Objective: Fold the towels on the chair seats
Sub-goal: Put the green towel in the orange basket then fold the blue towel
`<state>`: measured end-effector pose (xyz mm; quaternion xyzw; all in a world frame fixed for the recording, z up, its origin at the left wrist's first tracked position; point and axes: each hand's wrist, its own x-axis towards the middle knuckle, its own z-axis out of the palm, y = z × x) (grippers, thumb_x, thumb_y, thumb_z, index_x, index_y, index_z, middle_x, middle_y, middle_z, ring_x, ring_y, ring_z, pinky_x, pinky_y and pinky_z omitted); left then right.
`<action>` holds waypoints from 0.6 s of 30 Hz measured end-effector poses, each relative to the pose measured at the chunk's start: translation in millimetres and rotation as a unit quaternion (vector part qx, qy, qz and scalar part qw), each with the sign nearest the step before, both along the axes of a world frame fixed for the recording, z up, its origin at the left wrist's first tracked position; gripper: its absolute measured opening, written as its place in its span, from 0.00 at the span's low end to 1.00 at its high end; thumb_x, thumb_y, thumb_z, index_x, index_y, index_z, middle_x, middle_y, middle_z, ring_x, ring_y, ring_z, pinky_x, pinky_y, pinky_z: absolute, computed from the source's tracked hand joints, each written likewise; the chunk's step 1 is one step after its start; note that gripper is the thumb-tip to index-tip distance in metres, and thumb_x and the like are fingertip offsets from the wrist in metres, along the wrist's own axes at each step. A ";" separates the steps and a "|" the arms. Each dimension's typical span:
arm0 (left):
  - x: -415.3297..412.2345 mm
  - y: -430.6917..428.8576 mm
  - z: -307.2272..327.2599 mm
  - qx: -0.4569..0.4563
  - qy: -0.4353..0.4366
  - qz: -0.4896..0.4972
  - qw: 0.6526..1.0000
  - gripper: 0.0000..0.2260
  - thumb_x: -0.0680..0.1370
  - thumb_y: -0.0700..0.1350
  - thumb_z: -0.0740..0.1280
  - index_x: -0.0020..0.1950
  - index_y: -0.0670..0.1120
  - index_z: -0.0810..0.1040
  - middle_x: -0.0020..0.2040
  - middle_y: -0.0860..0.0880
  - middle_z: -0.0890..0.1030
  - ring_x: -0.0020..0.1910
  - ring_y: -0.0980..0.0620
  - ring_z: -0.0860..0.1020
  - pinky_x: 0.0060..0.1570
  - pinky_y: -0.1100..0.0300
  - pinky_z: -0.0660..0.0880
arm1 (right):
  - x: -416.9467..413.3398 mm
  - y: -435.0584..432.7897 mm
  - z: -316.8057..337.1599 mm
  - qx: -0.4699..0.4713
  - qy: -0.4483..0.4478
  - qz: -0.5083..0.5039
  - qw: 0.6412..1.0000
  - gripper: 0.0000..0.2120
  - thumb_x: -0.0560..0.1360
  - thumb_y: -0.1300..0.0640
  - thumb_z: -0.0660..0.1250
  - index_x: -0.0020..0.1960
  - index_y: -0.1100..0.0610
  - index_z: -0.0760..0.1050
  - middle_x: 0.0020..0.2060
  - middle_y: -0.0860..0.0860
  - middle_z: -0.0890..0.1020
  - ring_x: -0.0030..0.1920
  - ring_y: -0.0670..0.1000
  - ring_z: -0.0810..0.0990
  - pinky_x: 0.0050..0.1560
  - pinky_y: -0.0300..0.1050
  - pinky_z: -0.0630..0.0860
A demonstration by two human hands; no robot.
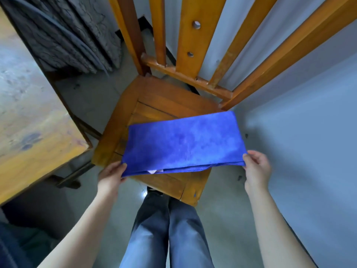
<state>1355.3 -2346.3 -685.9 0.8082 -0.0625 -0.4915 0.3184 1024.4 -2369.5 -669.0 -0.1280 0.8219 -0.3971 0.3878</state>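
Note:
A blue towel lies doubled over on the seat of a wooden chair, its two layers meeting along the near edge. A small white tag shows between the layers at that edge. My left hand pinches the near left corner. My right hand pinches the near right corner. Both near corners are lifted slightly off the seat, and the far folded edge rests toward the chair back.
The chair's slatted back rises beyond the seat. A wooden table stands at the left, with a grey curtain behind it. A pale wall runs along the right. My legs in jeans stand on the grey floor.

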 end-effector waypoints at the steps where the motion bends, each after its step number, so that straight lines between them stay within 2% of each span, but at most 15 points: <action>1: -1.1 5.5 -10.5 0.034 -0.019 -0.018 0.999 0.06 0.76 0.35 0.64 0.52 0.42 0.76 0.37 0.49 0.76 0.30 0.56 0.75 0.29 0.68 0.72 | 2.2 5.0 -11.2 0.026 0.004 0.005 1.000 0.15 0.74 0.69 0.63 0.38 0.50 0.71 0.35 0.48 0.76 0.35 0.45 0.74 0.38 0.35 0.70; 3: -2.4 14.1 -29.2 0.098 -0.074 -0.081 0.989 0.08 0.75 0.34 0.64 0.53 0.38 0.77 0.38 0.43 0.78 0.31 0.50 0.77 0.34 0.62 0.73 | 5.5 10.4 -29.2 0.072 0.013 0.015 0.997 0.10 0.73 0.69 0.62 0.41 0.55 0.74 0.37 0.52 0.77 0.39 0.50 0.74 0.36 0.34 0.70; 5: -6.6 20.0 -37.3 0.151 -0.172 -0.223 0.948 0.12 0.75 0.37 0.63 0.57 0.39 0.76 0.49 0.40 0.80 0.45 0.42 0.78 0.47 0.54 0.73 | 7.8 11.2 -36.5 0.096 0.031 0.021 0.995 0.09 0.73 0.69 0.61 0.50 0.62 0.76 0.43 0.56 0.77 0.42 0.53 0.74 0.38 0.38 0.71; 7: -17.5 26.0 -35.2 0.119 -0.253 -0.386 0.879 0.15 0.75 0.41 0.62 0.61 0.43 0.74 0.60 0.41 0.76 0.57 0.40 0.74 0.53 0.50 0.72 | 6.8 10.4 -39.9 0.119 0.062 0.038 0.990 0.14 0.72 0.69 0.61 0.57 0.62 0.74 0.49 0.58 0.77 0.44 0.55 0.74 0.44 0.45 0.73; 9: -34.9 27.7 -27.9 0.066 -0.278 -0.530 0.798 0.20 0.77 0.44 0.61 0.69 0.46 0.68 0.71 0.44 0.66 0.67 0.43 0.68 0.59 0.51 0.71 | 4.2 6.9 -42.1 0.139 0.056 0.038 0.988 0.20 0.71 0.68 0.62 0.63 0.60 0.72 0.55 0.58 0.76 0.48 0.56 0.76 0.51 0.48 0.73; 10: -43.2 27.4 -25.8 0.052 -0.274 -0.597 0.752 0.22 0.79 0.45 0.59 0.72 0.47 0.64 0.75 0.46 0.60 0.71 0.44 0.63 0.65 0.52 0.68 | 2.5 5.5 -42.7 0.147 0.027 0.023 0.988 0.23 0.71 0.68 0.62 0.66 0.60 0.69 0.57 0.57 0.75 0.48 0.55 0.75 0.51 0.47 0.73; 11: -48.6 26.1 -26.2 0.052 -0.267 -0.646 0.713 0.23 0.79 0.46 0.58 0.74 0.49 0.60 0.77 0.47 0.54 0.74 0.46 0.57 0.69 0.53 0.63 | 3.0 2.7 -40.4 0.152 -0.014 0.001 0.988 0.25 0.71 0.68 0.63 0.68 0.60 0.67 0.56 0.57 0.74 0.43 0.53 0.74 0.46 0.44 0.72; 12: -52.2 25.1 -27.5 0.071 -0.252 -0.673 0.691 0.23 0.80 0.47 0.56 0.75 0.49 0.58 0.77 0.48 0.52 0.76 0.47 0.53 0.72 0.54 0.58 | 3.8 0.1 -38.8 0.150 -0.050 -0.012 0.987 0.23 0.71 0.68 0.62 0.66 0.60 0.69 0.52 0.55 0.73 0.37 0.49 0.71 0.40 0.39 0.69; 13: -52.8 22.9 -29.3 0.099 -0.226 -0.675 0.695 0.23 0.80 0.47 0.55 0.76 0.49 0.56 0.78 0.49 0.51 0.76 0.48 0.51 0.73 0.54 0.56 | 8.4 -3.9 -33.7 0.140 -0.065 -0.003 0.988 0.18 0.71 0.69 0.61 0.59 0.57 0.72 0.47 0.52 0.72 0.33 0.46 0.67 0.35 0.33 0.66; 14: -51.6 20.8 -31.6 0.122 -0.192 -0.658 0.718 0.23 0.81 0.47 0.55 0.76 0.49 0.56 0.77 0.50 0.51 0.76 0.49 0.51 0.73 0.55 0.56 | 16.7 -8.0 -26.5 0.123 -0.057 0.032 0.990 0.16 0.70 0.70 0.60 0.52 0.54 0.73 0.43 0.50 0.71 0.32 0.44 0.66 0.32 0.30 0.66; 15: -50.3 19.3 -33.0 0.128 -0.158 -0.629 0.750 0.23 0.80 0.46 0.56 0.76 0.48 0.56 0.77 0.50 0.52 0.76 0.50 0.52 0.73 0.56 0.57 | 27.5 -11.4 -17.1 0.094 -0.038 0.081 0.992 0.16 0.70 0.72 0.59 0.50 0.53 0.72 0.42 0.49 0.73 0.33 0.43 0.69 0.33 0.28 0.68; 17: -47.4 16.9 -35.3 0.108 -0.100 -0.563 0.813 0.22 0.80 0.43 0.57 0.75 0.47 0.59 0.77 0.50 0.55 0.75 0.49 0.55 0.72 0.57 0.57 | 57.5 -15.2 3.9 0.032 -0.023 0.192 0.981 0.23 0.70 0.73 0.60 0.61 0.54 0.71 0.46 0.49 0.78 0.40 0.45 0.76 0.45 0.34 0.74; 18: -45.4 15.9 -37.2 0.093 -0.064 -0.512 0.852 0.21 0.80 0.42 0.57 0.74 0.46 0.61 0.76 0.49 0.58 0.74 0.48 0.57 0.72 0.57 0.58 | 75.4 -15.6 12.6 0.028 -0.028 0.258 0.965 0.27 0.70 0.72 0.61 0.66 0.54 0.69 0.49 0.48 0.78 0.43 0.46 0.77 0.49 0.38 0.73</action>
